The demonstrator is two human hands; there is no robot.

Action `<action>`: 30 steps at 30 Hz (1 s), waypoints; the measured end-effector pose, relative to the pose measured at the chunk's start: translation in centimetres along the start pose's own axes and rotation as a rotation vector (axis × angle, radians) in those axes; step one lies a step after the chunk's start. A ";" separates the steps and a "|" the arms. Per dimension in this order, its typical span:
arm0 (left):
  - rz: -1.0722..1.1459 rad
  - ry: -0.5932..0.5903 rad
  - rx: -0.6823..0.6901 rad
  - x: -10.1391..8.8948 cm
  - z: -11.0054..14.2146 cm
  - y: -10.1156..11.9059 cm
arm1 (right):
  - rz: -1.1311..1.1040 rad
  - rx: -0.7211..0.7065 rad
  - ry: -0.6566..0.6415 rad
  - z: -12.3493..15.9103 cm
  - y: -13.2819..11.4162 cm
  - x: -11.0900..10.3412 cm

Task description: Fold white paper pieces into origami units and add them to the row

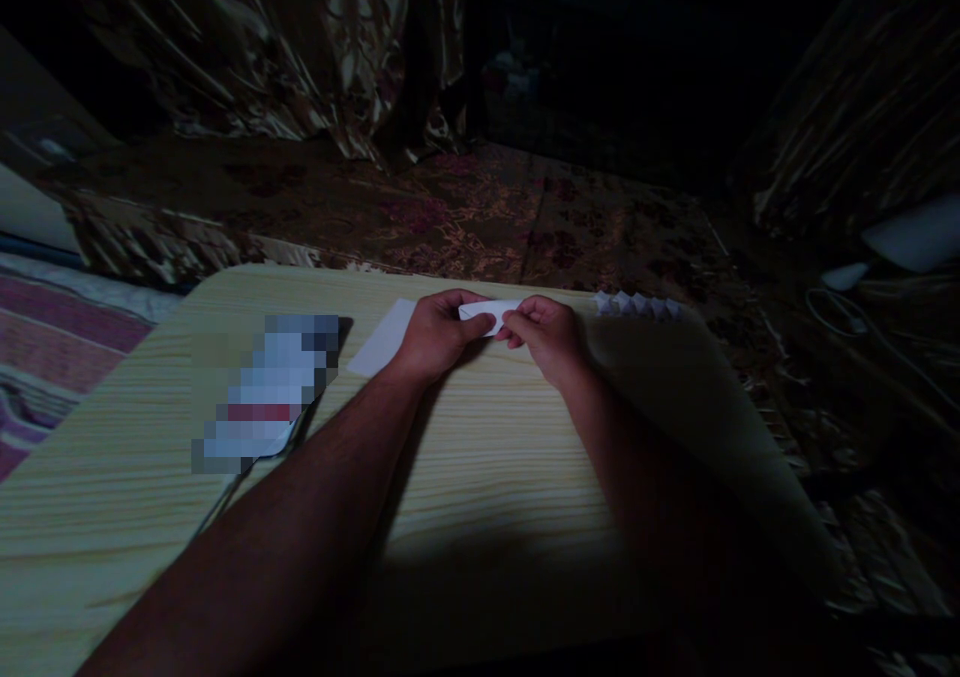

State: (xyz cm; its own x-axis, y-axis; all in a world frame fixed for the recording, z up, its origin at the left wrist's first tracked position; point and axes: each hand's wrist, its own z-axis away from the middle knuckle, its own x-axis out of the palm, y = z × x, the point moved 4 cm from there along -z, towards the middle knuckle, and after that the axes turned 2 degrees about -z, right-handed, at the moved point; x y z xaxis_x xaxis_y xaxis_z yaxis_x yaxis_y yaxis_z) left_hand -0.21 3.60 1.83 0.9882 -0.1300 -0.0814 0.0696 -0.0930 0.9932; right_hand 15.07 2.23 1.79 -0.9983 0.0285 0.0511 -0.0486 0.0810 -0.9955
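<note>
A small folded piece of white paper [480, 310] is held between my two hands, just above the far part of the wooden table. My left hand [439, 335] grips its left part, with the thumb pressed along the lower edge. At the right end, my right hand [551, 332] pinches it between thumb and fingers. White paper [381, 339] lies flat on the table, partly behind my left hand. To the right of my right hand, several small folded paper pieces [637, 305], star-like in shape, stand in a row along the far edge.
The pale wooden table [495, 487] has rounded corners. On its left lies a blurred-out flat device [270, 387] with a cable. Beyond the table are a patterned cloth surface [465, 207] and shiny curtains [337, 47]. A white cable [840, 312] hangs at the right.
</note>
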 end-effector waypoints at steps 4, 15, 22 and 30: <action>0.001 -0.008 0.018 0.1 0.1 0.3 | -0.099 -0.016 0.001 -0.2 0.0 0.0; -0.054 -0.037 0.080 0.6 0.2 0.4 | 0.064 -0.037 0.036 -0.3 0.5 -0.3; -0.086 -0.039 0.091 0.5 0.1 0.5 | 0.093 -0.061 0.032 -0.2 0.5 -0.3; -0.070 -0.016 0.051 0.2 0.1 0.4 | -0.010 -0.079 0.078 -0.4 0.5 -0.7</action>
State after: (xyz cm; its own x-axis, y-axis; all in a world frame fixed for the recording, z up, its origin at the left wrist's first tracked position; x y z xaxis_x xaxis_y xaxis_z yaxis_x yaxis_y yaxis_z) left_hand 0.02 3.46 2.19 0.9788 -0.1371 -0.1520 0.1307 -0.1528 0.9796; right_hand 15.77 2.61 1.28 -0.9920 0.1049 0.0701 -0.0527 0.1602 -0.9857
